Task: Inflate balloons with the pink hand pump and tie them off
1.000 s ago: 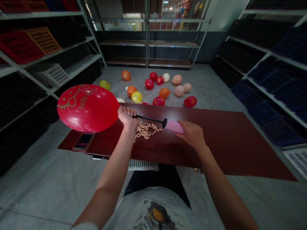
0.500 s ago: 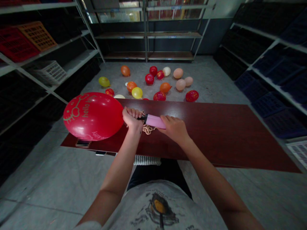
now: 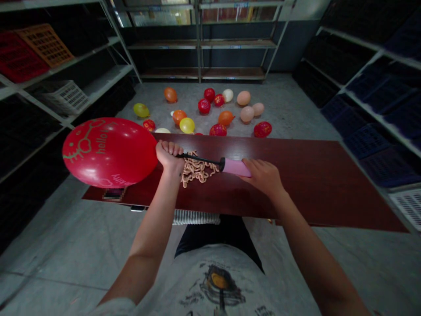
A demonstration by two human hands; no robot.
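Observation:
A large inflated red balloon [image 3: 110, 151] with "hello kitty" print stretches out to the left of my left hand [image 3: 169, 157]. That hand is closed around the balloon's neck, where it meets the black end of a hand balloon pump [image 3: 234, 167]; its fingers hide the joint. My right hand [image 3: 263, 175] is wrapped around the pump's pink barrel. Between the hands a long black rod shows, so the pump is drawn out. Beneath the rod a pile of beige curly pieces [image 3: 197, 170] lies on the dark red table [image 3: 315, 180].
Several inflated balloons lie on the floor beyond the table, among them an orange balloon [image 3: 226, 117] and a yellow balloon [image 3: 187, 125]. Shelves with crates, including a white crate [image 3: 70, 97], line the sides. A small blurred object [image 3: 113, 194] sits at the table's front left edge.
My hands have moved apart: the right hand went right with the pink barrel, exposing the black rod. The left hand and red balloon shifted left, uncovering more of the beige pile.

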